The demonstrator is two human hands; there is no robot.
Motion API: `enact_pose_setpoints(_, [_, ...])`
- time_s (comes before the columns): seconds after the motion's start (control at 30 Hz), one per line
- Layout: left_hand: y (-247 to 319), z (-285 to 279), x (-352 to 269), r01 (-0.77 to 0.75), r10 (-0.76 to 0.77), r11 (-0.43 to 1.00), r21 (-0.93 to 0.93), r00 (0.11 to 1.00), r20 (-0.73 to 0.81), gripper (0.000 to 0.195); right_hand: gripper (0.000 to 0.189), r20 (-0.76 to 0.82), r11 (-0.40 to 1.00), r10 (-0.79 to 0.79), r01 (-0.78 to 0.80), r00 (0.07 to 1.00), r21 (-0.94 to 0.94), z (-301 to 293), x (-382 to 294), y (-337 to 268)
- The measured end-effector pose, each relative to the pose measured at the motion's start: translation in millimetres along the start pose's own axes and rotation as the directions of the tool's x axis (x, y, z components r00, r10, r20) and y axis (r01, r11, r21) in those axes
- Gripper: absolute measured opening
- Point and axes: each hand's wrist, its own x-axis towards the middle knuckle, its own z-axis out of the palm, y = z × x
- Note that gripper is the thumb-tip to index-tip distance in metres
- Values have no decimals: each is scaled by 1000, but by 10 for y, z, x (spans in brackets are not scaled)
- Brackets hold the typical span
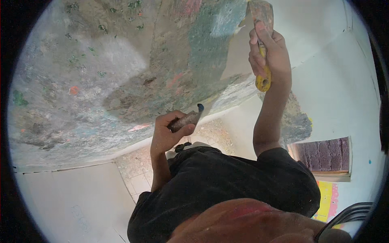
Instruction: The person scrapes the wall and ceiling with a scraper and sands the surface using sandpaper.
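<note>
High at the right, my right hand (269, 53) grips a putty knife (263, 80) by its yellow handle. The thumb presses on the base of the stained metal blade, which points up near the corner where the patchy wall (170, 57) meets a white wall. I cannot tell whether the blade touches the surface. Lower down, in front of my body, my left hand (170, 130) is wrapped around a crusted, brownish hand tool (185, 121). That tool has a thin flat plate seen nearly edge-on and a dark blue tip; its exact kind is unclear.
Scraped grey plaster with green, orange and pink paint remnants covers the patchy wall. Debris lies on the tiled floor (215, 133) below. A white panel (76, 194) stands at lower left. On the right are the white wall (340, 91) and a small window opening (323, 155).
</note>
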Motion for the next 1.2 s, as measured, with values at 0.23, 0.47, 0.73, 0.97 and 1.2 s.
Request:
enact_pose_setpoints(0.23, [33, 55, 27, 52, -52, 998, -45, 999, -7, 20, 39, -26, 999, 46, -46, 999, -19, 22, 21, 27])
enact_pose_setpoints(0.47, [72, 81, 33, 62, -61, 998, -13, 998, 20, 19, 39, 44, 999, -12, 11, 999, 30, 22, 64, 56])
enact_pose_setpoints(0.73, [66, 90, 9, 27, -27, 1000, 2, 999, -47, 21, 40, 70, 998, -25, 21, 997, 63, -7, 31, 0])
enact_pose_setpoints(0.97, [21, 118, 31, 81, -86, 992, -99, 995, -55, 21, 40, 99, 999, 47, -48, 994, 9, 16, 38, -12])
enact_pose_setpoints(1.2, [-29, 61, 11, -33, 32, 999, -18, 999, -30, 20, 39, 53, 1000, 18, -19, 998, 23, 46, 10, -28])
